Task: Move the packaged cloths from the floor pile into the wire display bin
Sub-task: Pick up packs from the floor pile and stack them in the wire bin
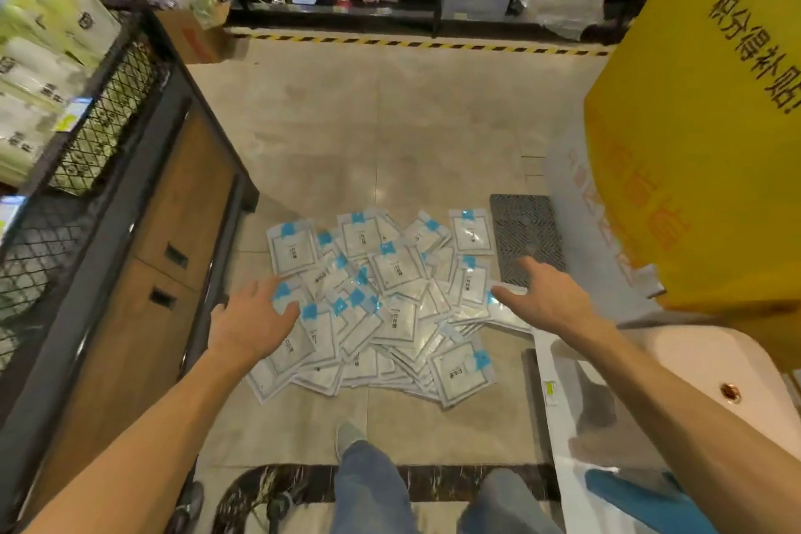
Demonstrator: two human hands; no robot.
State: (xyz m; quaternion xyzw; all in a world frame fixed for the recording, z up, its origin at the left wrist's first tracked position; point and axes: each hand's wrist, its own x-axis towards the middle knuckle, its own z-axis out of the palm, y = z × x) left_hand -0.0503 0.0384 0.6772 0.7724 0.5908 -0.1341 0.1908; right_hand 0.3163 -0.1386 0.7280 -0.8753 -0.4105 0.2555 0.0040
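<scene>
The packaged cloths [381, 303] lie in a loose, overlapping pile on the tiled floor, just right of the wire display bin's [108, 113] wood-panelled base. Each is a flat, clear, glossy pouch holding a white folded cloth, with a blue tab near one edge and small dark print at the middle. They face many ways, some tilted on others. The bin is a black mesh basket set on that base, already holding pale green and white packs.
</scene>
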